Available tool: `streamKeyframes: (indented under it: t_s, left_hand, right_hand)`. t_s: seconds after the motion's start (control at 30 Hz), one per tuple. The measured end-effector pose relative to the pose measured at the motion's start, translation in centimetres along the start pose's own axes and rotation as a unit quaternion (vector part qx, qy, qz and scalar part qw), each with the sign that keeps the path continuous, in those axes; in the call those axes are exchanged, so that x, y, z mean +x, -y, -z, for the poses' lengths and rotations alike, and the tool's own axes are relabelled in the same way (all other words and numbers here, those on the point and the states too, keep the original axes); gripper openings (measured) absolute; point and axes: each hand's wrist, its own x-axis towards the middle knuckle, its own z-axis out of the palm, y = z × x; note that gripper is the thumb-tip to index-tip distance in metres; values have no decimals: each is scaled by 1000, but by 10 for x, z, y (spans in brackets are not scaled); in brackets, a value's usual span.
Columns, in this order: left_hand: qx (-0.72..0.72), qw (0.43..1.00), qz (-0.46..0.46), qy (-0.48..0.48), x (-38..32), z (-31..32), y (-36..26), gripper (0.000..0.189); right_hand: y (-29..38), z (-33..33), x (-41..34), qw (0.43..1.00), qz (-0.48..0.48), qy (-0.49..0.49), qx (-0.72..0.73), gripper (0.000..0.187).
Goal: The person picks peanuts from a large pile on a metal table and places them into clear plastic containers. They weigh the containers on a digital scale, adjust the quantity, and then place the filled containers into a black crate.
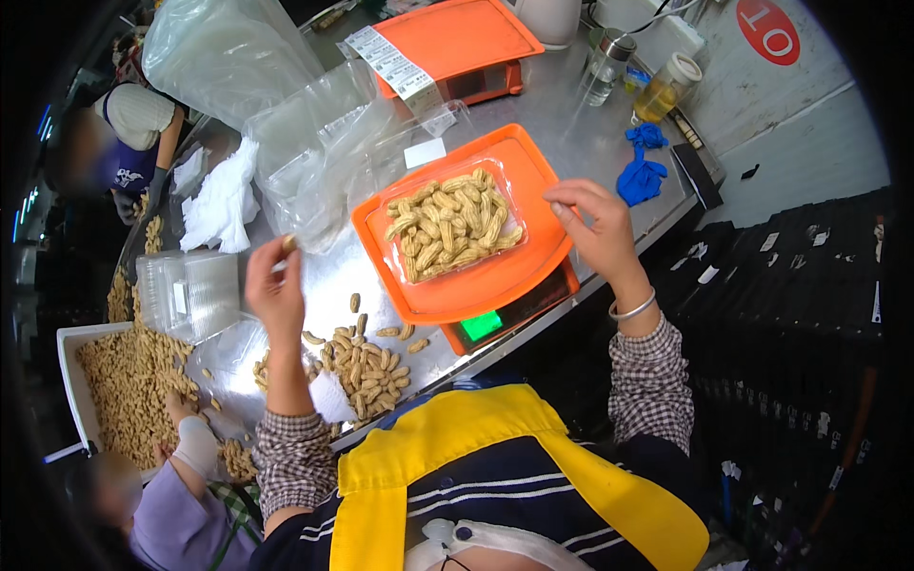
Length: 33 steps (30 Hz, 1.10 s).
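My left hand (275, 282) pinches a single peanut in its shell (289, 243) above the steel table. Over the right edge of the scale's orange pan (528, 264), my right hand (596, 221) hovers with thumb and forefinger slightly apart and nothing visible between them. On that pan sits a clear plastic tray (515, 239) filled with unshelled peanuts (450, 221). Below the pan, the scale's display (482, 325) glows green. A loose heap of peanuts (368, 371) lies on the table between my left forearm and the scale, with a white paper piece (331, 397) beside it.
A white bin (68, 357) of peanuts and stacked clear containers (189, 296) stand left. Beyond lie plastic bags (221, 64), another orange scale (457, 39), a bottle (605, 68), a jar (668, 89) and blue gloves (643, 175). Two other people work at the left.
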Motion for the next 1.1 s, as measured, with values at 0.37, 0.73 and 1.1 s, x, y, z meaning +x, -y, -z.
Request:
streamKeyframes:
  t_s: [0.37,0.73,1.1]
  left_hand:
    - [398,882,248,42,-128,145,152,25]
    - [241,969,51,-1,-60,63,77,30]
    - [18,988,-66,136,-22,-87,-52,21]
  right_hand:
    - [-21,-23,52,992,-84,-17,89,18]
    - [-70,-85,108,969,-159,92,167,45]
    - [-72,-76,101,972,-159,117,125,42]
